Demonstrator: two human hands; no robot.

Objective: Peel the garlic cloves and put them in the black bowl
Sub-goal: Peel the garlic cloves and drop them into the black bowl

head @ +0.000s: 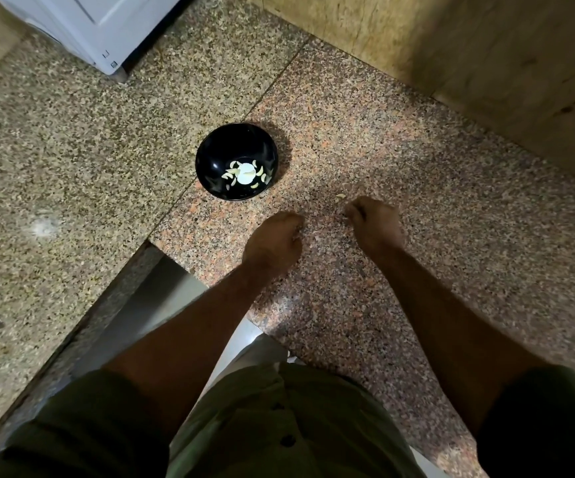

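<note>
The black bowl (pixel 210 157) stands on the speckled granite counter (pixel 417 188) and holds several pale peeled garlic cloves (pixel 232 172) around a bright glare spot. One small garlic piece (pixel 340 197) lies on the counter just beyond my right hand (pixel 375 224). My right hand has its fingers curled under, knuckles toward the piece; whether it holds anything is hidden. My left hand (pixel 274 241) rests to the lower right of the bowl with its fingers curled too, and what lies under them is hidden. A few thin skin flakes (pixel 317 232) lie between the hands.
A white appliance (pixel 106 29) stands at the back left. A beige stone wall (pixel 486 56) rises along the back right. The counter's inner edge drops to a grey gap (pixel 148 305) at the lower left, by my green shirt.
</note>
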